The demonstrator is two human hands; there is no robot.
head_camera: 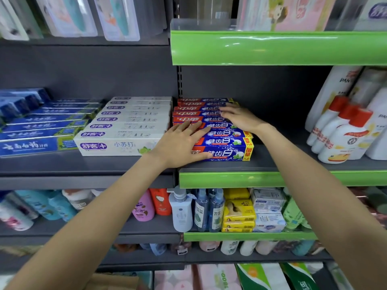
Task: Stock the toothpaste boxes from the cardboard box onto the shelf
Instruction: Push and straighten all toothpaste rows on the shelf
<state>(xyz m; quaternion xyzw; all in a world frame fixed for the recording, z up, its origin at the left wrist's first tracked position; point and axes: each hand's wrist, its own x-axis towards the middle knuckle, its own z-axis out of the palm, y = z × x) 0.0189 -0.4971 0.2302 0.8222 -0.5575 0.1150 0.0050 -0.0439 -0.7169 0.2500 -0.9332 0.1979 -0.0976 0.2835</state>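
Several red-and-blue toothpaste boxes (225, 141) lie in a row running front to back on the dark shelf (272, 162) with the green front strip. My left hand (180, 144) lies flat on the front boxes, fingers straight, thumb against the face of the nearest box. My right hand (240, 117) rests with spread fingers on top of the boxes further back. A corner of the cardboard box (113, 281) shows at the bottom edge.
White toothpaste boxes (125, 126) sit directly left of the row, blue ones (41, 126) beyond them. White bottles with red caps (343, 130) stand at the shelf's right. Bare shelf lies between the row and the bottles. Bottles and packets fill the lower shelves.
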